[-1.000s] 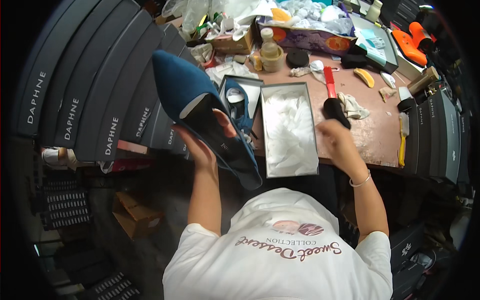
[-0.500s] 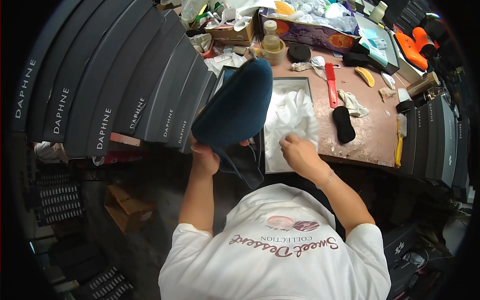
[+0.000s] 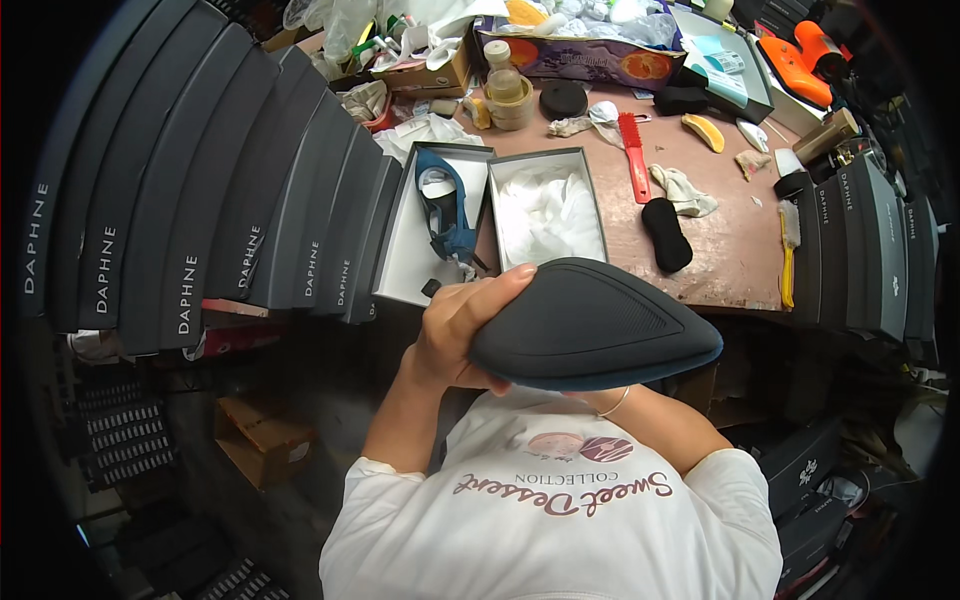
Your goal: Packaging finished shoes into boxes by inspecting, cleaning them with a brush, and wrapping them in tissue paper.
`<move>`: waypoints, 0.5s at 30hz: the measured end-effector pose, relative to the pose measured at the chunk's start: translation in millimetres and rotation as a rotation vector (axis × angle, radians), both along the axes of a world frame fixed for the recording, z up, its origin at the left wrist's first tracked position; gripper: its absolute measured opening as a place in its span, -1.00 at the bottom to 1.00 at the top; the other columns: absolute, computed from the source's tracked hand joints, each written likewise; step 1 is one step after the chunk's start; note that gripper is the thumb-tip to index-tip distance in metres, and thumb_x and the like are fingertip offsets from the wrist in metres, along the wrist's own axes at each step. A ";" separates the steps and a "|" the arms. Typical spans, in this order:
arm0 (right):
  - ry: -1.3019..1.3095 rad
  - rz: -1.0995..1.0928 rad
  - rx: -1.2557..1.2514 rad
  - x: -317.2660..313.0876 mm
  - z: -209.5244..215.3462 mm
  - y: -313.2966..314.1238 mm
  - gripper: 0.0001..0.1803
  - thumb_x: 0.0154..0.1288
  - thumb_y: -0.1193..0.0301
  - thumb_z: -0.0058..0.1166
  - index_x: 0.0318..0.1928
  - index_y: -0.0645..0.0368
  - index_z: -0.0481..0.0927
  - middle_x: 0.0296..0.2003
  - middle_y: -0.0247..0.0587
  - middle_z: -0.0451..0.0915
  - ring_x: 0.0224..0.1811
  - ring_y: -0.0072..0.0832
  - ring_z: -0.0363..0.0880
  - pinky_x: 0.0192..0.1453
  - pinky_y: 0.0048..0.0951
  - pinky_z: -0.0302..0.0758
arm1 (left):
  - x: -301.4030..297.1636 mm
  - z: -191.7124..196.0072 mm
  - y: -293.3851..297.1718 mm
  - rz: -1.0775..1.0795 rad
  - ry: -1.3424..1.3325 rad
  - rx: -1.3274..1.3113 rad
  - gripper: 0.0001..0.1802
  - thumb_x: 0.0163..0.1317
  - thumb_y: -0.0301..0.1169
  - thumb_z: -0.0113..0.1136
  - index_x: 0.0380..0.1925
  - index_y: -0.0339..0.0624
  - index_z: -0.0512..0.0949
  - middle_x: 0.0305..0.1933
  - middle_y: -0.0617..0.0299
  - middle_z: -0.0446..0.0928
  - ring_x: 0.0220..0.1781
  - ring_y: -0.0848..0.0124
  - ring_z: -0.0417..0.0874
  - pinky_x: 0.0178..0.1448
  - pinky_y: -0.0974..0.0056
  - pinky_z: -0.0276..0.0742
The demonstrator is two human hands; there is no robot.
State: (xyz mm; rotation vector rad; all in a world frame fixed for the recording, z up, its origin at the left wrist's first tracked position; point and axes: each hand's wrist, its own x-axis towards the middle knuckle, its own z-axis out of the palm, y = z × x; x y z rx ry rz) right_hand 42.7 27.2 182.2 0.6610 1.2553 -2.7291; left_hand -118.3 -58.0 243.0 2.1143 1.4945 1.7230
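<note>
My left hand (image 3: 458,332) grips the heel end of a dark blue shoe (image 3: 592,326), held close under the camera with its grey ribbed sole facing up. The shoe covers my right hand; only the right wrist (image 3: 628,402) with a thin bracelet shows beneath it. Just beyond, on the brown table (image 3: 722,262), stands an open grey shoe box (image 3: 546,154) lined with white tissue. To its left is the box lid (image 3: 404,262), with a second blue heeled shoe (image 3: 446,212) lying in it.
Dark shoe boxes stand in a long row on the left (image 3: 200,220) and in a stack on the right (image 3: 862,250). A red brush (image 3: 633,156), a black pad (image 3: 667,236), rags, jars and cartons lie further back on the table.
The shoe has been turned over and brought nearer to me, sole now up. My right hand left the black pad on the table and went under the shoe.
</note>
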 end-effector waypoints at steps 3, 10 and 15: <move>0.005 0.011 -0.145 3.7 -3.0 1.6 -0.76 0.26 0.61 -0.02 -0.05 0.34 0.54 -0.39 -0.25 0.58 -0.36 -0.54 0.62 -0.31 -0.56 0.57 | -1.0 1.9 0.3 0.000 -0.029 0.003 0.01 0.06 0.34 0.10 0.14 -0.47 0.37 0.03 -0.17 0.57 -0.18 0.09 0.72 -0.19 0.20 0.64; 0.016 -0.023 -0.167 5.5 -5.3 -4.8 -0.74 0.26 0.63 -0.04 -0.04 0.33 0.54 -0.40 -0.25 0.58 -0.35 -0.53 0.62 -0.28 -0.55 0.59 | -0.5 1.0 -1.7 0.022 0.047 0.039 0.00 0.07 0.33 0.11 0.15 -0.46 0.36 -0.01 -0.15 0.58 -0.25 0.13 0.73 -0.24 0.22 0.64; 0.020 -0.052 -0.126 6.2 -5.6 -6.8 -0.74 0.26 0.63 -0.05 -0.04 0.33 0.54 -0.40 -0.25 0.58 -0.34 -0.53 0.62 -0.27 -0.55 0.59 | 2.4 1.9 -2.5 0.038 0.019 0.016 -0.01 0.08 0.33 0.10 0.14 -0.46 0.36 -0.10 -0.13 0.60 -0.25 0.12 0.73 -0.24 0.21 0.64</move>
